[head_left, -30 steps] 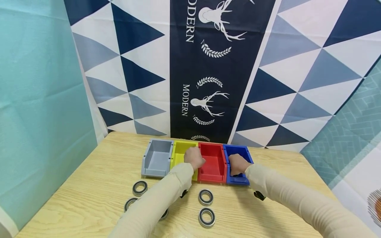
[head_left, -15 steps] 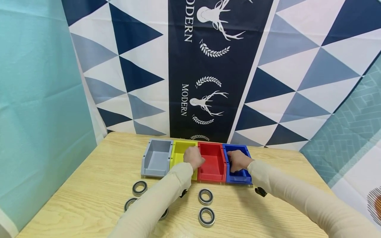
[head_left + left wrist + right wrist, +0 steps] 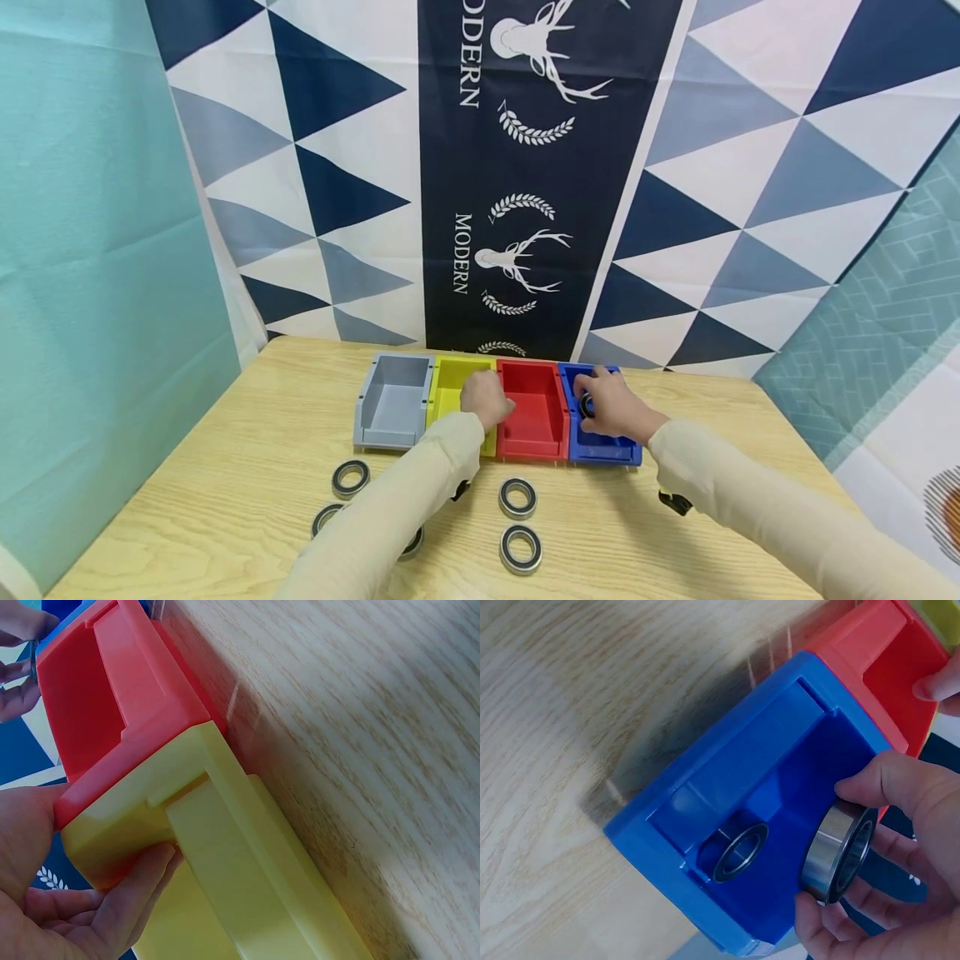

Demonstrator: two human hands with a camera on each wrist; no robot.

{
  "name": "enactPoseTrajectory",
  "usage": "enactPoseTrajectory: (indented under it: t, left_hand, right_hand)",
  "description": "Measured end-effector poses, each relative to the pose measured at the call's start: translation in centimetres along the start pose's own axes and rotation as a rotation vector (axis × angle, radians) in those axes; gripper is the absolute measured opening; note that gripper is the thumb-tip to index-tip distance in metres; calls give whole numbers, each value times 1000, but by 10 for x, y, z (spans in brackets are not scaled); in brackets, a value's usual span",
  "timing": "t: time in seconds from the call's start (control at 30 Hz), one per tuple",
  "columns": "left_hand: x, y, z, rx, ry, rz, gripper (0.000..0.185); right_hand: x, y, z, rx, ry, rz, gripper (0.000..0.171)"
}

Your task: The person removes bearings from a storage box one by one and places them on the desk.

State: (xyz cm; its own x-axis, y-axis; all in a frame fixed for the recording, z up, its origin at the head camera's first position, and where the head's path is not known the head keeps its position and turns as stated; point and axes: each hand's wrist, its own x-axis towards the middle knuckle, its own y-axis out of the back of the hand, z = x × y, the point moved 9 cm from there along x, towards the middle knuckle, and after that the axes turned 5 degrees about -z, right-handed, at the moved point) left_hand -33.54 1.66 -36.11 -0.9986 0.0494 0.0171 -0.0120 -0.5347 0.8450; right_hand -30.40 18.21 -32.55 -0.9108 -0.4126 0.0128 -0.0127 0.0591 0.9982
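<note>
My right hand (image 3: 922, 802) pinches a ball bearing (image 3: 826, 851) by its outer ring, thumb on one side and fingers on the other, over the blue bin (image 3: 682, 761). A second bearing (image 3: 718, 853) leans inside that bin by its front wall. In the head view the right hand (image 3: 618, 408) covers part of the blue bin's opening. My left hand (image 3: 112, 922) grips the adjoining walls of the yellow bin (image 3: 240, 870) and the red bin (image 3: 150, 682), its fingers reaching into the yellow one.
A grey bin (image 3: 393, 408) ends the row on the left. Two bearings, one nearer (image 3: 505, 557) and one farther (image 3: 504, 500), lie in front of the red bin. Several more (image 3: 365, 483) lie left, partly under the left sleeve (image 3: 390, 508). A patterned cloth (image 3: 360, 175) hangs behind the table.
My right hand has risen from inside the blue bin and shifted slightly right, so the bearing in its fingers now shows. The left hand keeps its place on the bin walls.
</note>
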Motion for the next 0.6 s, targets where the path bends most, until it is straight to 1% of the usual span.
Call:
enactPoseTrajectory:
  t: [0.17, 0.4, 0.5, 0.6]
  left_hand:
    - [0, -1, -1, -21, 6, -12, 20]
    - [1, -1, -1, -2, -1, -12, 25]
    - [2, -2, -1, -4, 0, -16, 26]
    - [4, -3, -2, -7, 6, -25, 24]
  right_hand:
    - [-9, 5, -11, -23, 63, 38, 31]
    - [-23, 10, -26, -32, 158, 91, 31]
    - [-29, 11, -30, -34, 181, 104, 31]
    - [-34, 10, -34, -28, 191, 99, 31]
